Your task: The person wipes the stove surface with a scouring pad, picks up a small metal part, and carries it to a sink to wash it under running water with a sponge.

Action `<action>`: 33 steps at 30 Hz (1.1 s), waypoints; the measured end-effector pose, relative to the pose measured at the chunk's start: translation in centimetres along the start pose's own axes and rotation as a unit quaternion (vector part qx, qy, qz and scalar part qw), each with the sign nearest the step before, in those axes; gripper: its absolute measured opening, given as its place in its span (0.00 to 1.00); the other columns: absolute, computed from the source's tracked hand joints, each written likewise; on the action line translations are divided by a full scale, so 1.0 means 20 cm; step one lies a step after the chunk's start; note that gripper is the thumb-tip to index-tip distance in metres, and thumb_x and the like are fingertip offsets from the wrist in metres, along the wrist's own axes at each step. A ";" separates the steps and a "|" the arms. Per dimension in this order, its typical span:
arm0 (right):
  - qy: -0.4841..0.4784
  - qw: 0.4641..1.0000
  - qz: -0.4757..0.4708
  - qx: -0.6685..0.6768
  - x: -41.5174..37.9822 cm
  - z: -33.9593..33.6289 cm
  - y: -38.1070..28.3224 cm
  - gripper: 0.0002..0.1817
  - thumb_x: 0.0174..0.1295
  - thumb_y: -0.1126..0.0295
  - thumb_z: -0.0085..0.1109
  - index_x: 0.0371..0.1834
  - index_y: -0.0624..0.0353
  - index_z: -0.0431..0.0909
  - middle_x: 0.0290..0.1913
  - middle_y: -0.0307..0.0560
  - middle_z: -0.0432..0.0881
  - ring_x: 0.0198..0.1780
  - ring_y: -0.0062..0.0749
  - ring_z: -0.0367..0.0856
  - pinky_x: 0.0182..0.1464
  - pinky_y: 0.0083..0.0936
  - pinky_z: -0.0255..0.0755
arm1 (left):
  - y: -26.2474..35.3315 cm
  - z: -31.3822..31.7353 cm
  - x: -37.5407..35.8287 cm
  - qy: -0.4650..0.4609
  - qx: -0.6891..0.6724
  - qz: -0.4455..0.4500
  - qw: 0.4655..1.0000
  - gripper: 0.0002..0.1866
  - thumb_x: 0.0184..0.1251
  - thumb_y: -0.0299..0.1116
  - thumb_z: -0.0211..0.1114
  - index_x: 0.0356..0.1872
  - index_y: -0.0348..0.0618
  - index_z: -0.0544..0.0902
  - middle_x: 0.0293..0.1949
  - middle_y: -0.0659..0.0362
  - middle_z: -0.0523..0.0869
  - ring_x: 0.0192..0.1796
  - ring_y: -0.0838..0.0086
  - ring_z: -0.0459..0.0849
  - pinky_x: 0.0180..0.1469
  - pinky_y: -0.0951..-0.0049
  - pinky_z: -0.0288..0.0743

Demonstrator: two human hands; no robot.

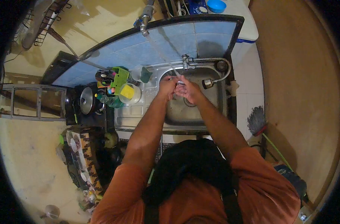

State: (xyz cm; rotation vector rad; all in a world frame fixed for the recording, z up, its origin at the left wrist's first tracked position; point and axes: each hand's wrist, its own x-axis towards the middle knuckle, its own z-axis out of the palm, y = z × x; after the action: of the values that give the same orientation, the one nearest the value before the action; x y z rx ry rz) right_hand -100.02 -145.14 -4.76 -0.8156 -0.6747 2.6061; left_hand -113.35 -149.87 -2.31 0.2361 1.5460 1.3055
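My left hand (167,86) and my right hand (188,90) are held together over the steel sink (214,98), under a thin stream of water (160,52) that falls from a tap (144,23) on the wall. The fingers of both hands meet in the stream at a small wet, glinting spot. I cannot tell whether anything is held between them. A second tap with a bent hose and spray head (208,83) hangs over the right side of the basin.
Left of the basin on the drainboard stand a green caddy (119,77), a white tub with a yellow sponge (129,92) and a pot with a lid (87,100). A mop (256,121) leans at the right. Dishes sit on a patterned shelf (84,156) at lower left.
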 end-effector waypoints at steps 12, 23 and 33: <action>0.034 0.999 -0.014 -0.031 -0.01 0.05 -0.04 0.37 0.59 0.38 0.53 0.64 0.50 0.65 0.63 0.40 0.67 0.60 0.36 0.70 0.56 0.45 0.65 | 0.10 0.07 -0.06 0.060 0.179 0.067 0.980 0.17 0.63 0.44 0.64 0.33 0.39 0.76 0.20 0.58 0.77 0.16 0.76 0.72 0.15 0.75 0.61; -0.053 0.995 0.025 -0.083 0.14 -0.07 -0.04 0.25 0.63 0.49 0.54 0.60 0.48 0.71 0.52 0.41 0.77 0.54 0.32 0.75 0.59 0.35 0.63 | 0.19 0.02 -0.10 -0.125 0.043 -0.056 0.990 0.15 0.71 0.41 0.54 0.43 0.38 0.77 0.37 0.55 0.81 0.33 0.71 0.82 0.35 0.72 0.79; 0.172 0.836 -0.283 -0.438 0.14 0.05 -0.05 0.21 0.43 0.62 0.74 0.40 0.60 0.83 0.55 0.54 0.78 0.57 0.40 0.75 0.53 0.30 0.70 | 0.06 -0.15 -0.09 -0.109 0.054 0.074 0.990 0.15 0.68 0.31 0.60 0.53 0.38 0.77 0.49 0.58 0.80 0.47 0.71 0.80 0.52 0.72 0.75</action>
State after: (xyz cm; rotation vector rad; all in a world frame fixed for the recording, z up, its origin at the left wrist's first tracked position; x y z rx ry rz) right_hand -102.70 -143.50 -4.72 -1.0596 -1.7187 1.4899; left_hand -115.54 -152.50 -0.81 0.5540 1.4338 1.2646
